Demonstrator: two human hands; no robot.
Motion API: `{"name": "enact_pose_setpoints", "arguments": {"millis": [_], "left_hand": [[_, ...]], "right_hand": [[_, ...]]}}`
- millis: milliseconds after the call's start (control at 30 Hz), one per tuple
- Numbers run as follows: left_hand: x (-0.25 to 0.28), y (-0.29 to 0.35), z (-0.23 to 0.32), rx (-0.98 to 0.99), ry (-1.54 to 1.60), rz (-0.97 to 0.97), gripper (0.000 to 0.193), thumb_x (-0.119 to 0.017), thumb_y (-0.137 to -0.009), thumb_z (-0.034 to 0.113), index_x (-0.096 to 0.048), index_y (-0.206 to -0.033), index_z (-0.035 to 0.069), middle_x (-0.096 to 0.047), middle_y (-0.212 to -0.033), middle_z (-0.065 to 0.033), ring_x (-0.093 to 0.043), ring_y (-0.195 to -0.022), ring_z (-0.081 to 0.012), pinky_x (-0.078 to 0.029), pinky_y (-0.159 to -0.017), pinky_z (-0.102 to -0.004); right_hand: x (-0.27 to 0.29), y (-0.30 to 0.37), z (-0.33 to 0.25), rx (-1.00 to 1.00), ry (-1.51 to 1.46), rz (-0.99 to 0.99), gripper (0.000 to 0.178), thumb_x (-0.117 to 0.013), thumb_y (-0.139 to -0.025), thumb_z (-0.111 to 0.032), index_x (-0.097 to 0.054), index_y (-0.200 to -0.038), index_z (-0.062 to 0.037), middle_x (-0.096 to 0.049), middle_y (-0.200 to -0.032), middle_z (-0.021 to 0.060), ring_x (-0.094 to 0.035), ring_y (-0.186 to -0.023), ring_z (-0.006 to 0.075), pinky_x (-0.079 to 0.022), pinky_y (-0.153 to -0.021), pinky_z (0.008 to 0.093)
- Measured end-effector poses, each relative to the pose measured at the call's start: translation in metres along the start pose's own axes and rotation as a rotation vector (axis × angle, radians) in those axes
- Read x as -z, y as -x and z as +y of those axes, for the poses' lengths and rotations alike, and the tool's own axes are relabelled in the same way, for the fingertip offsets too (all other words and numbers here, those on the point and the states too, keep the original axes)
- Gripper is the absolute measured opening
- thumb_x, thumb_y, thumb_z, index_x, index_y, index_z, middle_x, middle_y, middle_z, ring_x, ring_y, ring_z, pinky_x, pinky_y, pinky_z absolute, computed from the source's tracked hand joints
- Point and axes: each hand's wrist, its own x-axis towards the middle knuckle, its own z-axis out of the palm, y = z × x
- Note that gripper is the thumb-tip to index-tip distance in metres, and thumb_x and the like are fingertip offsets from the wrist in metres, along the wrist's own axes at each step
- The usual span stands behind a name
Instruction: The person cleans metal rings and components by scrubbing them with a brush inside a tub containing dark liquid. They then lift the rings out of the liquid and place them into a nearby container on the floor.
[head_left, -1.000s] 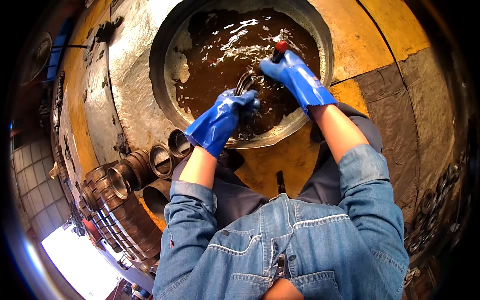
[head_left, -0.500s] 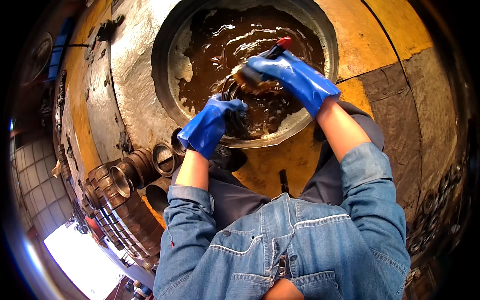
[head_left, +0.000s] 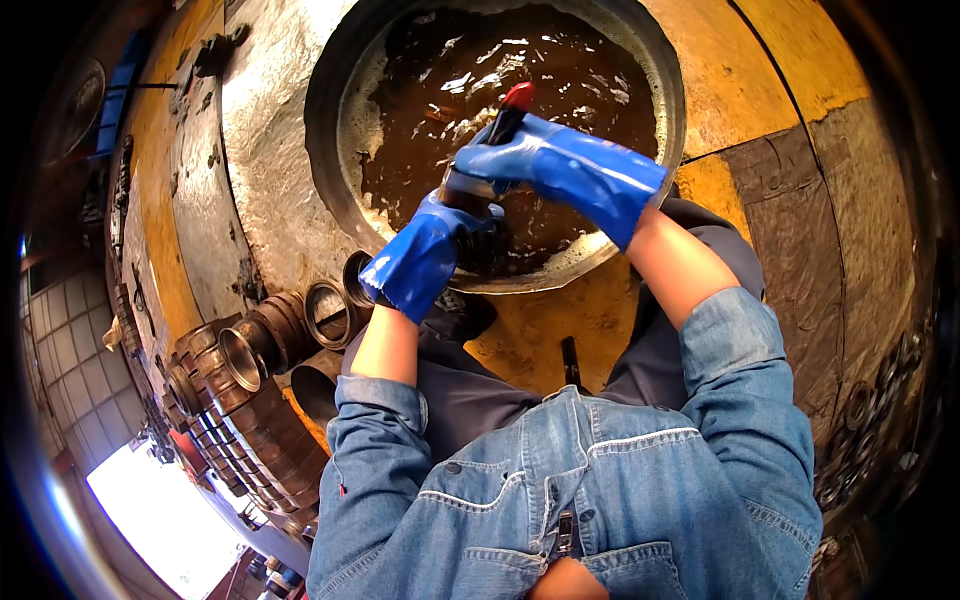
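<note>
Both my hands wear blue rubber gloves and meet over the near side of a large round metal tub of brown, rippling liquid. My right hand is closed around a brush with a black handle and a red tip. The brush head presses down close to the fingers of my left hand. My left hand grips a dark, wet, round metal part at the tub's near edge. Gloves and brush cover most of that part, so its full shape is hidden.
Several rusty metal rings and cylinders stand left of my left forearm. Yellow and grey metal plates surround the tub, with dark brown sheeting at the right. More small metal rings lie at the far right.
My right hand has swept the brush left and toward me, onto the part in my left hand. The ring edges seen before are now mostly covered. My left hand has shifted only slightly.
</note>
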Motion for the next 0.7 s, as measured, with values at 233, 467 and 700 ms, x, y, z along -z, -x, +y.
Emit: {"name": "enact_pose_setpoints", "arguments": {"millis": [233, 467, 700], "left_hand": [[-0.035, 0.031, 0.038, 0.101, -0.294, -0.013, 0.030, -0.080, -0.093, 0.019, -0.072, -0.113, -0.002, -0.075, -0.090, -0.0067, -0.069, -0.083, -0.0162, -0.055, -0.076, -0.0315], [-0.048, 0.010, 0.033, 0.204, -0.056, -0.092, 0.019, -0.082, -0.093, 0.016, -0.074, -0.098, 0.000, -0.070, -0.074, -0.0072, -0.065, -0.067, -0.0162, -0.053, -0.068, -0.0313], [-0.067, 0.015, 0.032, -0.163, -0.044, 0.030, 0.033, -0.078, -0.094, 0.007, -0.069, -0.123, -0.003, -0.076, -0.098, -0.0053, -0.070, -0.088, -0.0146, -0.056, -0.086, -0.0278]], "right_hand": [[0.015, -0.044, 0.046, -0.217, 0.192, 0.202, 0.040, -0.071, -0.082, -0.043, -0.077, -0.095, -0.0062, -0.075, -0.096, 0.0130, -0.070, -0.091, 0.0259, -0.052, -0.085, 0.0364], [0.035, -0.027, 0.054, -0.197, 0.119, 0.286, 0.049, -0.074, -0.082, -0.045, -0.073, -0.105, -0.0009, -0.077, -0.102, 0.0180, -0.074, -0.098, 0.0285, -0.056, -0.091, 0.0378], [0.063, -0.010, 0.069, 0.060, 0.069, 0.673, 0.037, -0.071, -0.087, -0.039, -0.072, -0.095, -0.0023, -0.070, -0.082, 0.0156, -0.067, -0.080, 0.0237, -0.054, -0.083, 0.0391]]}}
